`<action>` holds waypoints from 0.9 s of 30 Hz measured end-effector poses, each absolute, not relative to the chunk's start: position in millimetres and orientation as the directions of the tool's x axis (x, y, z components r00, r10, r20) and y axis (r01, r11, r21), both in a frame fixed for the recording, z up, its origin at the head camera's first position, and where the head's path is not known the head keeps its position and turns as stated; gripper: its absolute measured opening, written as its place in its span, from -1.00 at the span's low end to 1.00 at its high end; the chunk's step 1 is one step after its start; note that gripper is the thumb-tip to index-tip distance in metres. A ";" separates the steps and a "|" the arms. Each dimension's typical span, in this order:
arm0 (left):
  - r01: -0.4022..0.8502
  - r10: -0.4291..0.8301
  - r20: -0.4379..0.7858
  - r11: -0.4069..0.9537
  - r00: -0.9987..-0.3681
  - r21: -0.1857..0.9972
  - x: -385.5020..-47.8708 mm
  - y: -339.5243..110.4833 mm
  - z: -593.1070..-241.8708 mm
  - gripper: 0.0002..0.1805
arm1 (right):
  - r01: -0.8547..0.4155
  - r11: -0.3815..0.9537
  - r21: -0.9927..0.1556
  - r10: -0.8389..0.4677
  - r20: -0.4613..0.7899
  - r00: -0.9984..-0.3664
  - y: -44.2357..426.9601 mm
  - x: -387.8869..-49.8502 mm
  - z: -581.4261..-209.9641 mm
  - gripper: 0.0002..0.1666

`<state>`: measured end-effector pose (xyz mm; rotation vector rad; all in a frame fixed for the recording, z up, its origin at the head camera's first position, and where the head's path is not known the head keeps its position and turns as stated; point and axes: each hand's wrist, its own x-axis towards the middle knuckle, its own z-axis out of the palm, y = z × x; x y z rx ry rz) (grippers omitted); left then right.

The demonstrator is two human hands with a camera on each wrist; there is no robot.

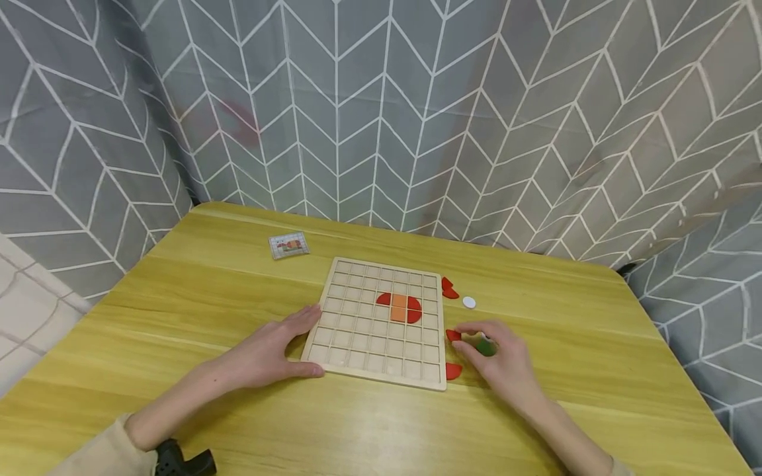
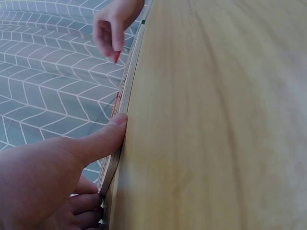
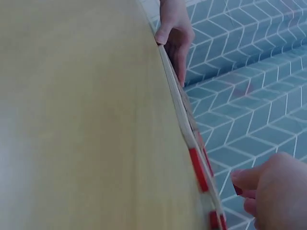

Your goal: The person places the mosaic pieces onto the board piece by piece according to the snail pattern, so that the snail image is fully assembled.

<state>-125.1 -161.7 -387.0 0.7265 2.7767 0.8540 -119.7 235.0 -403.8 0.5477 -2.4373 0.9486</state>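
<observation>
A square wooden grid board lies on the table, with red and orange pieces in several of its cells. My left hand holds the board's near left corner, thumb at the near edge and fingers along the left side. Just past the right edge, my right hand pinches a small red piece between thumb and fingertips. In the right wrist view that red piece is mostly hidden by the fingers. A green piece shows beneath the right hand, partly covered.
More red pieces lie by the board's upper right edge, near a white round piece. Another red piece is at the lower right edge. A picture card lies behind the board. A patterned curtain hangs behind the table.
</observation>
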 end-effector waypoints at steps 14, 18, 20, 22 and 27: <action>0.396 0.481 -0.006 0.729 -0.877 0.558 -124.4 -161.5 -387.1 0.12 | -0.490 0.607 -0.625 -0.195 0.481 -0.855 172.3 -146.5 -392.4 -0.67; 0.393 0.480 -0.008 0.727 -0.877 0.564 -124.4 -161.8 -385.9 0.13 | -0.433 0.597 -0.675 -0.175 0.418 -0.892 157.6 -151.8 -389.9 -0.69; 0.392 0.480 -0.007 0.726 -0.877 0.565 -124.5 -162.0 -385.8 0.13 | -0.414 0.585 -0.697 -0.168 0.396 -0.903 151.2 -154.2 -388.7 -0.71; 0.388 0.477 -0.010 0.727 -0.879 0.566 -124.5 -162.0 -385.7 0.13 | -0.406 0.584 -0.702 -0.166 0.387 -0.907 145.3 -157.1 -388.8 -0.71; 0.390 0.479 -0.011 0.728 -0.878 0.563 -124.2 -161.2 -385.5 0.12 | -0.408 0.608 -0.682 -0.183 0.379 -0.907 133.8 -164.3 -392.6 -0.74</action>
